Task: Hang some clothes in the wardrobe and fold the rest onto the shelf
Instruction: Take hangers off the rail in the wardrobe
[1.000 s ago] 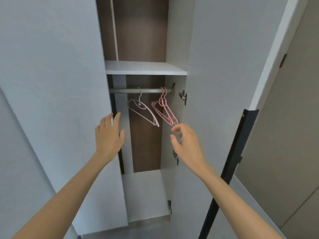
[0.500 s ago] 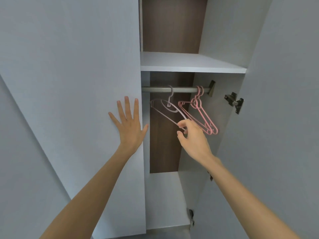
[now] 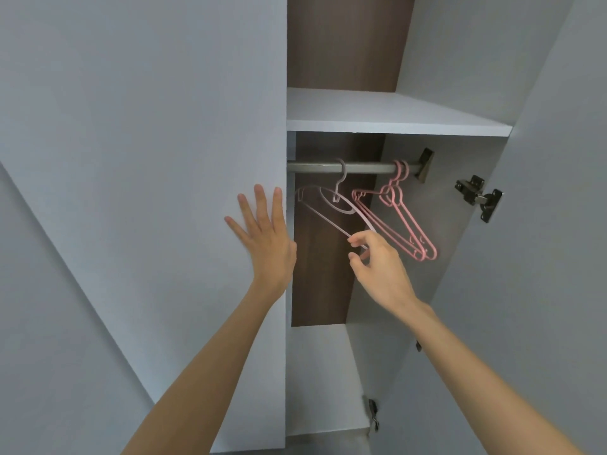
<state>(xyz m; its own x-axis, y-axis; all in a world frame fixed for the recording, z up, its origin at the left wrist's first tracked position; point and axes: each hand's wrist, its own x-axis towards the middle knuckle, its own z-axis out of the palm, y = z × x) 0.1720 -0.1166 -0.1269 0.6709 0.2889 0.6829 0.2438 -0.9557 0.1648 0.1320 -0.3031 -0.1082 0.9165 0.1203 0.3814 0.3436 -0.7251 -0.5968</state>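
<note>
The wardrobe stands open with a grey metal rail (image 3: 315, 167) under a white shelf (image 3: 387, 116). A pale mauve hanger (image 3: 328, 211) hangs on the rail at the left, and two pink hangers (image 3: 404, 218) hang together at the right. My right hand (image 3: 377, 267) pinches the lower right end of the mauve hanger between thumb and forefinger. My left hand (image 3: 266, 238) lies flat, fingers spread, against the inner edge of the left door (image 3: 147, 159). No clothes are in view.
The right door (image 3: 542, 257) is swung open, with a metal hinge (image 3: 479, 195) near its top and another hinge (image 3: 372, 412) near the bottom. The brown back panel (image 3: 338, 44) and the white wardrobe floor (image 3: 322, 372) show inside.
My right hand has gone from reaching toward the hangers to pinching the end of the mauve hanger. My left hand has flattened on the left door. The view has moved closer in.
</note>
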